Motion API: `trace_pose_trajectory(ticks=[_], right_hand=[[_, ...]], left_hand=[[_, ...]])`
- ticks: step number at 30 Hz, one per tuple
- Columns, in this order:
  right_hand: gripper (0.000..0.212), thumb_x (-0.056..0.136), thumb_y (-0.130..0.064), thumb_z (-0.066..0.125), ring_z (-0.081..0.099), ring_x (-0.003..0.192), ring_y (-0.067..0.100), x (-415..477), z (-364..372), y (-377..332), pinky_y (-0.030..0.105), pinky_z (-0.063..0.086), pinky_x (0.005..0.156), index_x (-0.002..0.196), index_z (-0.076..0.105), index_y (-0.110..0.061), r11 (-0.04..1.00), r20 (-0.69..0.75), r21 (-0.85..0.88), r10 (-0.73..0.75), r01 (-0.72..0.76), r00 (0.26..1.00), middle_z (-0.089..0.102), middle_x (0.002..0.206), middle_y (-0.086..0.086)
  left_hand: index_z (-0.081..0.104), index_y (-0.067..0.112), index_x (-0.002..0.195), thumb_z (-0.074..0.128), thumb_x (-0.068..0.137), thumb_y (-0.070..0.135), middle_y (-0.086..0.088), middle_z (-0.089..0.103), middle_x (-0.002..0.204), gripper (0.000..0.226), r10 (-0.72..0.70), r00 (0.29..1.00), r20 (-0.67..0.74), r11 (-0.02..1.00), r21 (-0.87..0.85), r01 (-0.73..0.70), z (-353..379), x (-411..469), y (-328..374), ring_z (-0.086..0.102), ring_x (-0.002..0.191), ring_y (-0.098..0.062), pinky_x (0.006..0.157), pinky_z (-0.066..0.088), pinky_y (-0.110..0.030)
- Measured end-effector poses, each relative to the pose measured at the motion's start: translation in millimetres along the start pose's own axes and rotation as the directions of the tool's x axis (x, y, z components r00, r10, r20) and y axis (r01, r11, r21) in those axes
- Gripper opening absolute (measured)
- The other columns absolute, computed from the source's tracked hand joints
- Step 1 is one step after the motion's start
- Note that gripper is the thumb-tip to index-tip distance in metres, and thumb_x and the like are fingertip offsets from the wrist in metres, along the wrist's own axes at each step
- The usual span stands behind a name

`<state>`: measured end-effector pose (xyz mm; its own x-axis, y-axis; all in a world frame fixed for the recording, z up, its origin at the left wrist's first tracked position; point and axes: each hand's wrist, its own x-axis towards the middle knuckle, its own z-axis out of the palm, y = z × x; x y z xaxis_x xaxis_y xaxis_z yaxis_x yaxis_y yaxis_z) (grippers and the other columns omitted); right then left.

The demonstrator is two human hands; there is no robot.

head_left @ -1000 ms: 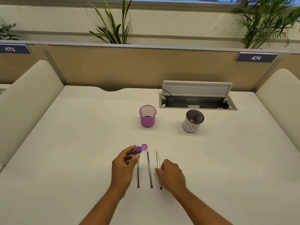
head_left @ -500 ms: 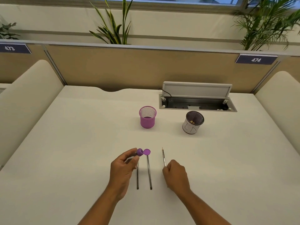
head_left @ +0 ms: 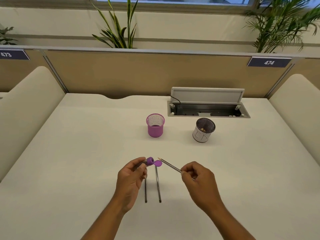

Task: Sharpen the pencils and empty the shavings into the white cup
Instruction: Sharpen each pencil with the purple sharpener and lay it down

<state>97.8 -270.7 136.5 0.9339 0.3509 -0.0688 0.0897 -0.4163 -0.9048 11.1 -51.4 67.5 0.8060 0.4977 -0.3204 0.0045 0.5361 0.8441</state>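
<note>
Early in the task, I'd judge: no pencil is in the sharpener (head_left: 150, 161) yet. Left hand (head_left: 131, 177) pinches the sharpener w/ its purple end up and fwd, lid flap (head_left: 158, 163) hanging open beside it. Right hand (head_left: 199, 179) pinches one pencil (head_left: 170, 167) near its back end, lifted off the worktop (head_left: 69, 161), tip aimed up-left and close to the sharpener mouth but not in. Two more pencils (head_left: 158, 184) lie side by side on the worktop between the hands, untouched. White cup (head_left: 203, 130) stands well apart at the back right, a few tan bits inside (shavings, prob., too small to be sure); pink cup (head_left: 155, 125) to its left. Left to do: sharpen all three, then tip shavings into the white cup.

Vs. 0.5 s ago: the right-hand pencil was low near the worktop, pointing roughly straight away; now it's raised and swung toward the sharpener. Left hand and sharpener barely moved.
</note>
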Motion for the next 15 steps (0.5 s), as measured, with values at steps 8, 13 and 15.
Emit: trace_pose_trajectory(ticks=[8, 13, 15], right_hand=[[0.013, 0.086, -0.023, 0.065, 0.057, 0.062, 0.007, -6.8, -4.2, -3.6, 0.017, 0.044, 0.055, 0.081, 0.067, -0.034, 0.993, 0.075, -0.110, -0.037, 0.045, 0.997, 0.068, 0.073, -0.012], [0.017, 0.088, -0.021, 0.066, 0.057, 0.064, 0.005, -7.5, -5.9, -3.9, 0.017, 0.042, 0.058, 0.078, 0.069, -0.034, 0.989, 0.092, -0.137, -0.038, 0.050, 0.995, 0.068, 0.075, -0.015], [0.016, 0.089, -0.022, 0.066, 0.056, 0.063, 0.004, -7.1, -6.4, -4.5, 0.017, 0.042, 0.058, 0.079, 0.070, -0.034, 0.987, 0.108, -0.150, -0.031, 0.047, 0.994, 0.068, 0.076, -0.016]], left_hand=[[0.075, 0.001, 0.118, 0.053, 0.105, -0.003, -0.018, 0.076, 0.106, 0.026, -0.025, 0.999, 0.043, 0.998, -0.064, 0.028, 3.4, -1.4, 3.9, 0.063, 0.077, -0.020, 0.069, 0.056, -0.029], [0.076, 0.003, 0.112, 0.049, 0.104, -0.007, -0.014, 0.074, 0.097, 0.030, -0.026, 0.997, 0.073, 1.000, 0.001, 0.026, 1.4, -0.2, 8.3, 0.057, 0.074, -0.020, 0.064, 0.050, -0.028], [0.078, 0.005, 0.109, 0.049, 0.103, -0.009, -0.014, 0.074, 0.096, 0.033, -0.033, 0.996, 0.085, 0.999, 0.038, 0.030, 1.6, 0.5, 9.9, 0.055, 0.072, -0.019, 0.062, 0.048, -0.026]])
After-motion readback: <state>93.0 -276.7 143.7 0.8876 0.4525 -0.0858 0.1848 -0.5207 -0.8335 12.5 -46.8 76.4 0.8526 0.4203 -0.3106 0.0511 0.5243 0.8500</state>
